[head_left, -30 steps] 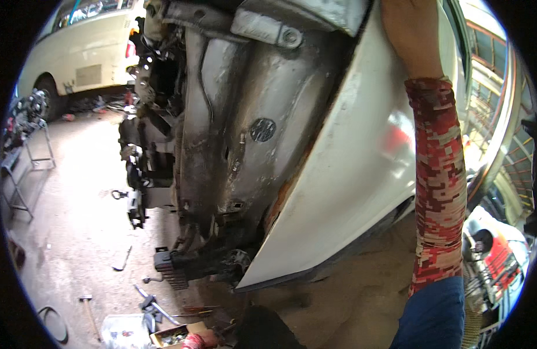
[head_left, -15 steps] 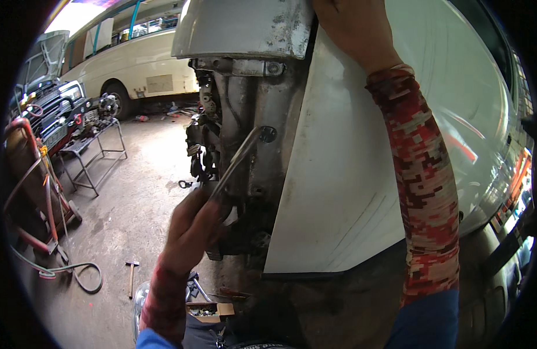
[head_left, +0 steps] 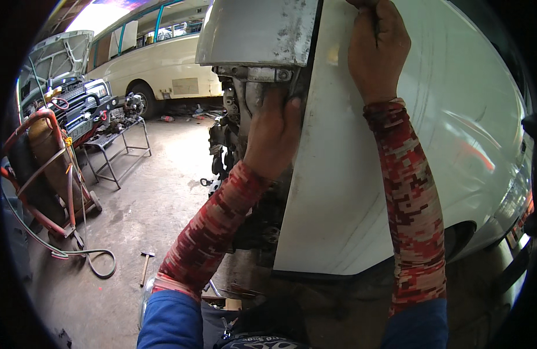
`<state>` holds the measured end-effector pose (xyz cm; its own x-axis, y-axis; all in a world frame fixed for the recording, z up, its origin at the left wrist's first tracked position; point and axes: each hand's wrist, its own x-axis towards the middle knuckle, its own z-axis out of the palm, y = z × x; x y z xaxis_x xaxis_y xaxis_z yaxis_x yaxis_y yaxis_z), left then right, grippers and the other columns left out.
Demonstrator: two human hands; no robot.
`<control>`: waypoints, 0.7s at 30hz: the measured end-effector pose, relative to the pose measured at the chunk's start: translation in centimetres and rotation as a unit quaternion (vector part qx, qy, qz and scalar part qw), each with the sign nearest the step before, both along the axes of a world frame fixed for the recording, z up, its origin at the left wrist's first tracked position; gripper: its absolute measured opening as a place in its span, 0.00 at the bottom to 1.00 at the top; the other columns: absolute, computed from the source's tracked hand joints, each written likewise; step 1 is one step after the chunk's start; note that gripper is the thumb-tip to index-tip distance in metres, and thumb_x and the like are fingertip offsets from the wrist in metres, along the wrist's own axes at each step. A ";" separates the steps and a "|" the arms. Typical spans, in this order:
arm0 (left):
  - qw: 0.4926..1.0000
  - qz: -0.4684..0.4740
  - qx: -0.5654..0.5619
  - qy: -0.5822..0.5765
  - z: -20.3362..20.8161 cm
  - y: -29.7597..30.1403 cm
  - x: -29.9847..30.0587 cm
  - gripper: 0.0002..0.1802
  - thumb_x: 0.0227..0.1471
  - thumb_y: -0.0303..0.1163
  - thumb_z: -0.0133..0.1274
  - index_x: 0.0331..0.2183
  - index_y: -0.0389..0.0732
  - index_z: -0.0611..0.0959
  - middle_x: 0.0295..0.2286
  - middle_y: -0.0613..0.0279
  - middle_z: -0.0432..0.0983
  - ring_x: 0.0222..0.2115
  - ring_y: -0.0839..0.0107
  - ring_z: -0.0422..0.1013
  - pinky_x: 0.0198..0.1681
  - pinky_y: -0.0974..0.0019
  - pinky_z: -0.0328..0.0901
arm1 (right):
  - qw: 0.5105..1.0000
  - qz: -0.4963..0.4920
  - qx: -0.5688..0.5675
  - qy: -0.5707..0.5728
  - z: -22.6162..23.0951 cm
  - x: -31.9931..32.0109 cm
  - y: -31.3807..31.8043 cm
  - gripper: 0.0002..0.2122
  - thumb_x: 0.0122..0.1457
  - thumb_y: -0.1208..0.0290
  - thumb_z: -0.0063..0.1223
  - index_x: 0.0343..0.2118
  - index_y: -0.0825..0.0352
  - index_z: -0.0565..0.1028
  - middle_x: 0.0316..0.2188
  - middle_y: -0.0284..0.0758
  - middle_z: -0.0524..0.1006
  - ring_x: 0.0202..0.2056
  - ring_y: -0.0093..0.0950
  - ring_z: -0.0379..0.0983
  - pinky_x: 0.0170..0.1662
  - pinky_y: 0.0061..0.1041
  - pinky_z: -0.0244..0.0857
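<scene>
My left hand [head_left: 273, 131] reaches up into the gap beside a white vehicle body panel [head_left: 338, 174]. Its fingers are bent and partly hidden, closed around what looks like a slim metal tool [head_left: 294, 81], of which only a short dark length shows by the thumb. Behind that hand runs the bare, dirty metal frame [head_left: 254, 93], below a scuffed silver panel [head_left: 257, 32]. Against the upper part of the white panel rests my right hand [head_left: 380, 49]. Its fingers are curled closed near the picture's top edge; whatever they grip is too hidden to name.
On the floor at left lie a hammer [head_left: 145, 267] and a looped hose [head_left: 102, 262], near a red cart [head_left: 33, 125] with gas cylinders. A metal stand [head_left: 120, 145] bears machine parts. Farther back is a cream bus [head_left: 181, 64]. An open carton [head_left: 230, 303] sits below me.
My left hand has risen and moved right, from holding the long metal tool against the frame's hole to the gap by the panel edge. In the picture, my right hand sits slightly lower.
</scene>
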<state>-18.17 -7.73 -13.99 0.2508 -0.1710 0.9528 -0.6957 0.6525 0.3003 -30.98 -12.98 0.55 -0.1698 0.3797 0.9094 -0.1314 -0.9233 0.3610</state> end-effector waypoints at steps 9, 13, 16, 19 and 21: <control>0.998 0.063 -0.018 0.003 2.7 -0.1 -1.4 0.11 0.62 0.32 0.46 0.35 0.32 0.72 0.26 0.36 0.74 0.30 0.35 0.70 0.33 0.45 0.63 | 0.999 0.030 -0.032 0.014 0.7 0.1 -1.0 0.08 0.56 0.84 0.41 0.35 0.72 0.74 0.32 0.43 0.76 0.37 0.38 0.76 0.43 0.30 0.68; 0.995 0.094 0.010 -0.001 2.7 0.7 -1.6 0.11 0.60 0.32 0.47 0.34 0.31 0.72 0.25 0.34 0.74 0.30 0.34 0.71 0.31 0.44 0.64 | 0.999 0.032 -0.018 0.001 0.5 -0.1 -0.3 0.07 0.58 0.83 0.41 0.34 0.72 0.74 0.31 0.43 0.77 0.35 0.38 0.76 0.42 0.31 0.69; 0.995 0.089 -0.013 -0.032 3.0 1.1 -1.4 0.13 0.61 0.33 0.47 0.33 0.30 0.73 0.26 0.32 0.74 0.30 0.33 0.71 0.32 0.44 0.65 | 1.000 0.028 0.015 0.004 0.2 -0.5 0.6 0.07 0.59 0.82 0.41 0.33 0.72 0.74 0.30 0.42 0.77 0.34 0.36 0.76 0.40 0.30 0.69; 0.993 0.105 0.032 -0.037 3.6 1.1 -1.2 0.14 0.61 0.34 0.45 0.33 0.30 0.75 0.25 0.31 0.74 0.30 0.33 0.71 0.32 0.42 0.65 | 0.998 0.065 0.006 0.007 0.0 -0.8 0.9 0.06 0.60 0.82 0.41 0.32 0.72 0.73 0.29 0.41 0.77 0.33 0.34 0.76 0.40 0.29 0.69; 0.993 0.099 0.033 -0.049 4.0 0.9 -1.1 0.15 0.61 0.34 0.45 0.32 0.30 0.76 0.25 0.31 0.74 0.30 0.33 0.71 0.32 0.41 0.65 | 0.997 0.073 0.009 0.005 -0.1 -0.8 0.8 0.06 0.60 0.82 0.41 0.32 0.72 0.73 0.28 0.41 0.77 0.32 0.33 0.76 0.39 0.29 0.69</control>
<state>-19.26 -6.84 -10.03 0.1923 -0.1911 0.9625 -0.8366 0.4808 0.2626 -31.77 -12.21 0.50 -0.2130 0.3349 0.9178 0.0083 -0.9388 0.3445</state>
